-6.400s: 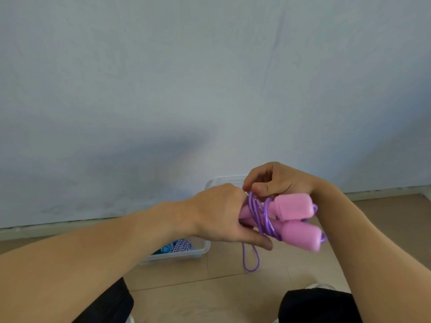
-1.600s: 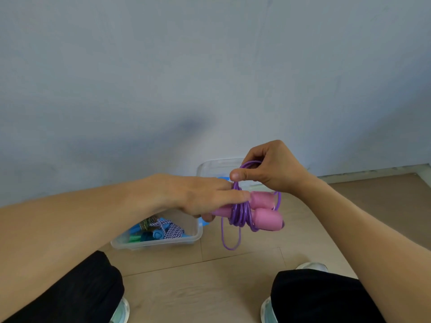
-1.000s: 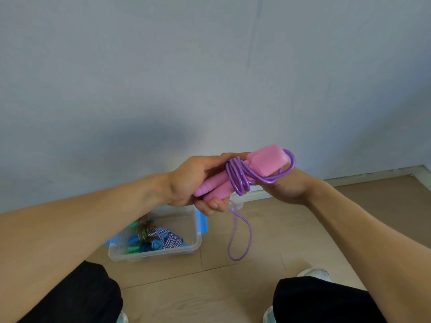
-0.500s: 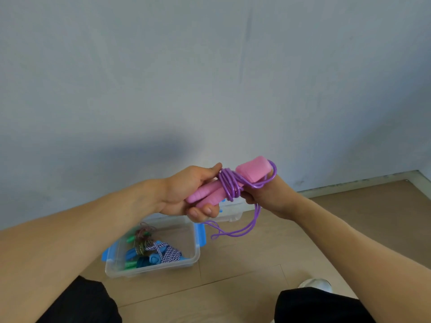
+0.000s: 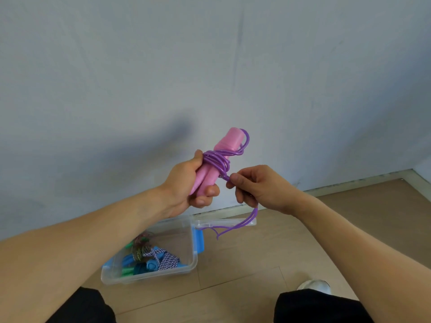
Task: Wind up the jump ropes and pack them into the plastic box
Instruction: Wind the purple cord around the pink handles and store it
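My left hand (image 5: 186, 185) grips the two pink handles (image 5: 210, 173) of a jump rope, held together and tilted up to the right. Purple cord (image 5: 215, 160) is wound several times around their middle. My right hand (image 5: 258, 186) pinches the cord just right of the handles, and the loose purple loop (image 5: 235, 226) hangs below that hand. On the floor underneath sits the clear plastic box (image 5: 191, 257), which holds wound ropes with blue and green handles (image 5: 149, 259).
The box's clear lid (image 5: 226, 222) with a blue latch (image 5: 199, 241) lies at the box's right side against the wall base. A pale wall fills the upper view. My knees in black trousers and a white shoe (image 5: 313, 285) are at the bottom.
My right hand has come off the handle bundle and moved down to the right, drawing the cord out. The handles have tipped more upright in my left hand.
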Tool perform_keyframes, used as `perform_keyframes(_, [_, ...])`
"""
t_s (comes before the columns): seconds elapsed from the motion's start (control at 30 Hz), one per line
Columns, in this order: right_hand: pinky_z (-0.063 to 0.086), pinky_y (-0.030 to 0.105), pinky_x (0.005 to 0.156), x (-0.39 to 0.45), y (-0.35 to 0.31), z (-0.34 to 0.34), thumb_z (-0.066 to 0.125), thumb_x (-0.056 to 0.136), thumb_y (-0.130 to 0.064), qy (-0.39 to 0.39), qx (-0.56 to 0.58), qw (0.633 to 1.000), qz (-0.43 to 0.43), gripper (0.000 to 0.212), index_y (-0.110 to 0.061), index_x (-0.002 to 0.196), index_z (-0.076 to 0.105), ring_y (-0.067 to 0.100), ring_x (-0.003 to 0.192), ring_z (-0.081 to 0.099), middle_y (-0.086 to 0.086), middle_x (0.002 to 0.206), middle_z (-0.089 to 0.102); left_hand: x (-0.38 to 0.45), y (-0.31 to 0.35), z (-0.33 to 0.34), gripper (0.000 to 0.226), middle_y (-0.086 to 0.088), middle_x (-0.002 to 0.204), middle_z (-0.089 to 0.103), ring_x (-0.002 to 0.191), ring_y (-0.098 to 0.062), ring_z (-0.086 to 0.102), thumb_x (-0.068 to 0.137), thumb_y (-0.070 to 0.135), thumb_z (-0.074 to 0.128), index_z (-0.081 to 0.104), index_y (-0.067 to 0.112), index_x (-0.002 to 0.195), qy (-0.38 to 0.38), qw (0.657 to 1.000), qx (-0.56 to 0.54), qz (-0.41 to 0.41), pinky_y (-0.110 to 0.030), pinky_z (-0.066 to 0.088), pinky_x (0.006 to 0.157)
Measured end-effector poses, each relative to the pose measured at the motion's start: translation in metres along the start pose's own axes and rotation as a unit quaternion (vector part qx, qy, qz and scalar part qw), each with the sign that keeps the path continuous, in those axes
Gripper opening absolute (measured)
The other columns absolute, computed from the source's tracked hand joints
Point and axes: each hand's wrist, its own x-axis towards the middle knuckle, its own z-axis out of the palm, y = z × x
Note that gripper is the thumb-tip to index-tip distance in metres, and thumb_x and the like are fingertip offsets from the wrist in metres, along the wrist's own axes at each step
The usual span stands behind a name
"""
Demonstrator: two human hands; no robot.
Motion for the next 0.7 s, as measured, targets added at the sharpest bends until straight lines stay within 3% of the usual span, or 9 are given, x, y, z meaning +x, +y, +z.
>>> perform_keyframes(0.13, [0.051,0.026,0.069,-0.004,-0.008,0.005,0.039,0.105,-0.029,-0.074,-0.037,0.995,0.049,0.036,-0.008,0.093,0.066,0.017,0.061,0.063,0.004,0.07,0.071,0.005,-0.001,0.002,0.057,-0.009,0.055,0.047,0.037,-0.017,0.034,0.104,0.054,0.021,0.059,0.012,0.098,0.135,0.99,0.031,0.029,-0.02,0.023,0.039])
perform_keyframes(0.23, [0.045,0.022,0.072,-0.008,-0.019,0.017,0.047,0.102,-0.033,-0.104,-0.114,0.987,0.054,0.028,-0.014,0.086,0.06,0.007,0.062,0.063,-0.001,0.066,0.07,0.008,-0.006,-0.001,0.051,-0.014,0.07,0.054,0.046,-0.02,0.048,0.106,0.046,0.02,0.055,0.009,0.099,0.21,0.949,0.22,0.088,-0.026,0.037,0.044])
perform_keyframes(0.3, [0.048,0.022,0.064,-0.009,-0.024,0.025,0.057,0.096,-0.035,-0.1,-0.133,0.985,0.046,0.028,-0.013,0.079,0.056,0.009,0.056,0.062,-0.003,0.058,0.06,0.009,-0.011,-0.002,0.044,-0.018,0.088,0.061,0.067,-0.028,0.062,0.106,0.04,0.02,0.051,0.009,0.104,0.223,0.875,0.404,0.146,-0.04,0.053,0.061])
perform_keyframes(0.37, [0.044,0.025,0.056,-0.008,-0.025,0.028,0.06,0.093,-0.032,-0.072,-0.218,0.973,0.006,0.03,-0.013,0.072,0.054,0.013,0.052,0.054,-0.001,0.058,0.05,0.008,-0.014,0.001,0.036,-0.019,0.1,0.06,0.086,-0.036,0.065,0.107,0.031,0.021,0.048,0.008,0.112,0.215,0.794,0.545,0.165,-0.052,0.052,0.08])
perform_keyframes(0.43, [0.035,0.029,0.054,-0.007,-0.024,0.027,0.059,0.092,-0.029,-0.028,-0.327,0.943,-0.045,0.032,-0.011,0.066,0.053,0.016,0.055,0.044,0.002,0.058,0.047,0.008,-0.015,0.007,0.025,-0.018,0.105,0.055,0.092,-0.038,0.062,0.107,0.023,0.026,0.044,0.008,0.116,0.214,0.744,0.615,0.15,-0.05,0.051,0.081])
perform_keyframes(0.5, [0.033,0.028,0.055,-0.007,-0.024,0.024,0.064,0.088,-0.029,0.012,-0.366,0.927,-0.082,0.03,-0.01,0.064,0.06,0.014,0.052,0.042,0.002,0.055,0.048,0.006,-0.019,0.01,0.019,-0.016,0.105,0.054,0.093,-0.037,0.061,0.106,0.021,0.027,0.041,0.011,0.114,0.176,0.699,0.685,0.11,-0.047,0.052,0.077])
perform_keyframes(0.57, [0.037,0.025,0.053,-0.006,-0.024,0.021,0.075,0.079,-0.031,0.054,-0.354,0.926,-0.123,0.024,-0.013,0.064,0.068,0.012,0.049,0.046,-0.001,0.052,0.055,0.005,-0.02,0.01,0.034,-0.018,0.096,0.062,0.078,-0.035,0.064,0.107,0.035,0.019,0.044,0.012,0.106,0.099,0.705,0.701,0.035,-0.042,0.054,0.072])
perform_keyframes(0.63, [0.046,0.023,0.056,-0.005,-0.025,0.018,0.086,0.068,-0.035,0.087,-0.323,0.931,-0.145,0.022,-0.016,0.072,0.075,0.008,0.055,0.057,-0.005,0.059,0.065,0.001,-0.016,0.01,0.08,-0.016,0.068,0.062,0.056,-0.028,0.055,0.091,0.072,-0.001,0.054,0.014,0.085,0.038,0.787,0.613,-0.059,-0.034,0.049,0.06])
perform_keyframes(0.7, [0.051,0.021,0.06,-0.006,-0.023,0.016,0.09,0.061,-0.041,0.086,-0.298,0.939,-0.15,0.032,-0.016,0.077,0.077,0.008,0.061,0.063,-0.005,0.066,0.07,-0.003,-0.012,0.006,0.089,-0.007,0.053,0.046,0.051,-0.023,0.046,0.061,0.087,-0.014,0.043,0.02,0.06,-0.029,0.826,0.554,-0.1,-0.027,0.04,0.054])
